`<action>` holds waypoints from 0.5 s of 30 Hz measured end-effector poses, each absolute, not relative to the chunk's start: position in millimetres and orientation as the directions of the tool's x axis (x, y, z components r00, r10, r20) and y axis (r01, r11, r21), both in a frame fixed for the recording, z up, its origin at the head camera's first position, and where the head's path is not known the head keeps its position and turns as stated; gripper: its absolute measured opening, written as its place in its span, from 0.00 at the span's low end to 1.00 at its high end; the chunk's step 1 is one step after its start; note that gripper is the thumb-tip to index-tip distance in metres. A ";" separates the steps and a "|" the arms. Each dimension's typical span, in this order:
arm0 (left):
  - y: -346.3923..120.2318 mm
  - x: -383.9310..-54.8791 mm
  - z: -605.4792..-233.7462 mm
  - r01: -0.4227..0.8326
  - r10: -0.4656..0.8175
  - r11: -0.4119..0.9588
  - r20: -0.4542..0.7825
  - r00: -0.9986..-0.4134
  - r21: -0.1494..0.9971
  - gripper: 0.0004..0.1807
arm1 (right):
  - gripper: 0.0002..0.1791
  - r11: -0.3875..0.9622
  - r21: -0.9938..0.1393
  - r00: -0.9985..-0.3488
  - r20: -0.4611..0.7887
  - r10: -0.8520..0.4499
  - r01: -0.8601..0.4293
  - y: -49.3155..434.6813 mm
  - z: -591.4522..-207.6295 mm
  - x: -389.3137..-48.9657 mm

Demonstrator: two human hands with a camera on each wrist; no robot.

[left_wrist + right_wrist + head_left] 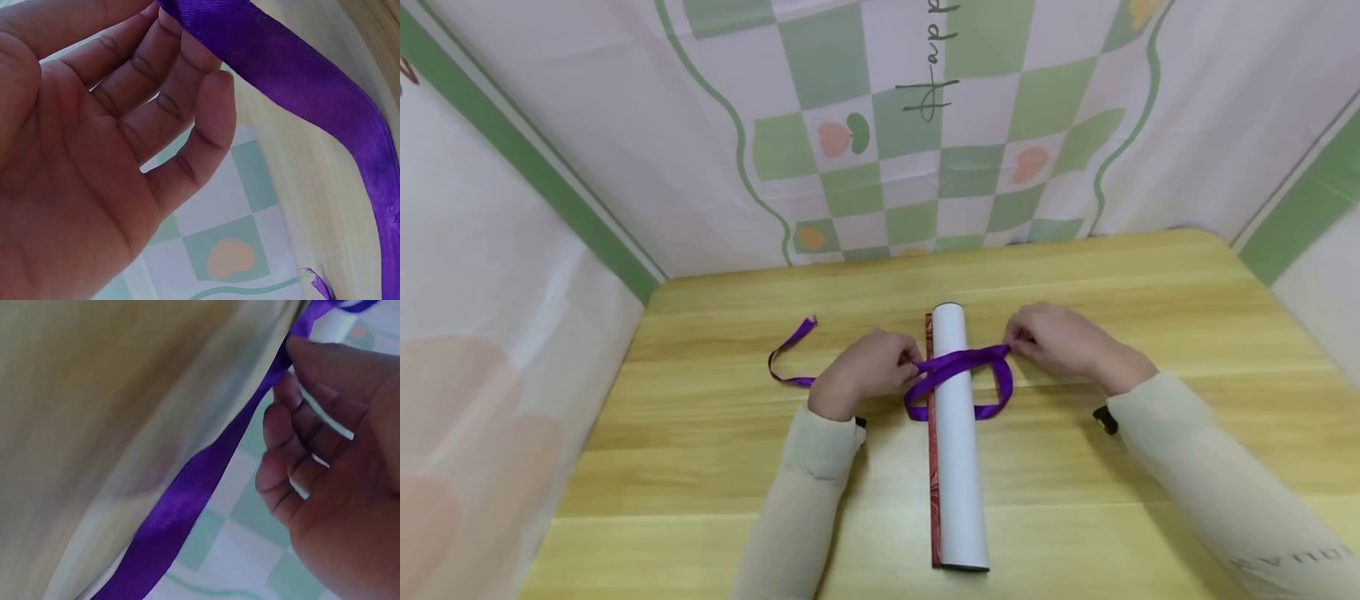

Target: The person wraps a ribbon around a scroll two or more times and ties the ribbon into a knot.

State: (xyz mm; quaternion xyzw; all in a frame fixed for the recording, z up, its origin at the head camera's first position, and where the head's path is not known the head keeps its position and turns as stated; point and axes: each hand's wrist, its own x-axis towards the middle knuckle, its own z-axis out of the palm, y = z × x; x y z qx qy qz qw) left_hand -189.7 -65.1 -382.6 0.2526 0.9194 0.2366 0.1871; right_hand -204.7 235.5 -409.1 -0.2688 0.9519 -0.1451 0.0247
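A white paper roll (961,475) with a red patterned edge strip (934,475) lies lengthwise in front of me. Purple ribbon (958,364) loops around and crosses over its upper half. Just left of the roll, my left hand (874,364) pinches the ribbon between thumb and finger. On the other side, my right hand (1063,340) pinches another part of it. The left wrist view has the ribbon (294,94) running from the fingertips past the open-looking palm. In the right wrist view the ribbon (187,494) hangs from thumb and fingertips.
One loose ribbon end (786,354) curls on the wooden table (715,467), left of the left hand. A checked green and white cloth (910,158) hangs behind the table's back edge. More cloth (497,250) stands along the left side.
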 end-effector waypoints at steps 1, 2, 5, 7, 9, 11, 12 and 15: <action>-65.2 -189.6 -382.2 0.368 0.547 0.763 -0.227 -0.805 0.531 0.08 | 0.05 0.827 -0.292 -0.869 0.031 -0.493 -0.480 238.7 -407.3 -205.3; -65.3 -189.7 -381.9 0.363 0.543 0.765 -0.228 -0.808 0.532 0.08 | 0.05 0.841 -0.295 -0.883 0.029 -0.468 -0.455 241.4 -405.3 -205.6; -65.9 -189.8 -381.5 0.357 0.535 0.768 -0.228 -0.813 0.531 0.08 | 0.08 0.867 -0.316 -0.916 0.022 -0.400 -0.386 246.5 -399.6 -204.3; -66.0 -189.8 -381.8 0.363 0.540 0.765 -0.223 -0.811 0.532 0.08 | 0.09 0.870 -0.347 -0.930 0.016 -0.368 -0.350 247.7 -395.1 -201.4; -65.7 -189.9 -382.8 0.376 0.552 0.757 -0.215 -0.806 0.535 0.08 | 0.10 0.861 -0.391 -0.937 0.013 -0.348 -0.325 246.4 -388.9 -196.3; -64.7 -190.0 -384.1 0.395 0.568 0.744 -0.198 -0.798 0.539 0.09 | 0.10 0.846 -0.439 -0.942 0.001 -0.336 -0.302 242.8 -381.3 -190.2; -64.1 -190.1 -384.7 0.408 0.577 0.736 -0.187 -0.795 0.540 0.10 | 0.10 0.835 -0.471 -0.945 -0.010 -0.328 -0.285 240.1 -377.3 -187.0; -61.6 -189.8 -386.4 0.429 0.601 0.712 -0.168 -0.781 0.556 0.13 | 0.12 0.799 -0.566 -0.957 -0.054 -0.284 -0.205 228.5 -365.0 -177.8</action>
